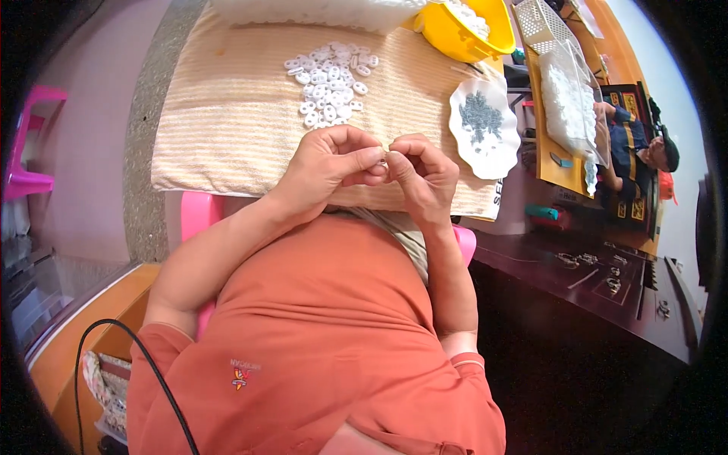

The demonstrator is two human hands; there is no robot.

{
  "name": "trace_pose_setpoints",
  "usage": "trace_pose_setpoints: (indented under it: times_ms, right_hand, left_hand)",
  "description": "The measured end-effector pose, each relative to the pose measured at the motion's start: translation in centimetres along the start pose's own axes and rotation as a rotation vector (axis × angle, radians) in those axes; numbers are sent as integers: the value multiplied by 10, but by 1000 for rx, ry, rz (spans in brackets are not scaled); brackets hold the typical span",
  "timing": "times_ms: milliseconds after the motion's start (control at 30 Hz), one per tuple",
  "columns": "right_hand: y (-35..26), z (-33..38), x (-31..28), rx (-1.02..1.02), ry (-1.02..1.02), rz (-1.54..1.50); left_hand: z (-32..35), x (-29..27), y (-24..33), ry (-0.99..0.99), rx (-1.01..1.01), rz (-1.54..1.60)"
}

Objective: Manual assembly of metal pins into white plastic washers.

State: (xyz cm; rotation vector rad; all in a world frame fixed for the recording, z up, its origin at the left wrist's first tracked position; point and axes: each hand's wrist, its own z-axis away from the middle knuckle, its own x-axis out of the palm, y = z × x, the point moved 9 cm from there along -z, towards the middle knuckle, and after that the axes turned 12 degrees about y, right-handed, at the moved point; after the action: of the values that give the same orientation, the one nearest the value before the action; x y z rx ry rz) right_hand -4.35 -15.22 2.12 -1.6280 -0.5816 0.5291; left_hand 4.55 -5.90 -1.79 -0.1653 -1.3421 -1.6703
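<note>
My left hand [322, 168] and my right hand [426, 180] meet over the near part of a striped towel [227, 136]. Thumbs and fingertips of both are pinched together, almost touching. Whatever lies between them is too small and covered to make out. Just beyond my left hand spreads a pile of small white plastic pieces [331, 83], oval with holes in them. To the right of my right hand, a white wavy-edged plate [489, 163] carries a heap of tiny dark grey pieces [480, 117].
A yellow basin [447, 36] holding white pieces stands at the far right corner, beside a whitish translucent container [311, 14] along the back. Farther right, a person [633, 144] sits by a wooden table with a clear bin [565, 98] of white pieces. A pink stool [34, 144] stands left.
</note>
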Motion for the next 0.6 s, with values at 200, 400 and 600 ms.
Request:
trace_pose_setpoints:
  times_ms: [200,400,600]
  right_hand:
    - [2,2,2,26,-34,-34]
    - [6,4,0,-1,-44,22]
    - [14,4,1,63,-62,-44]
  left_hand:
    - [1,0,-3,-19,-10,-15]
    - [0,0,-5,-22,-18,-23]
    - [-1,-2,-6,-9,-15,-12]
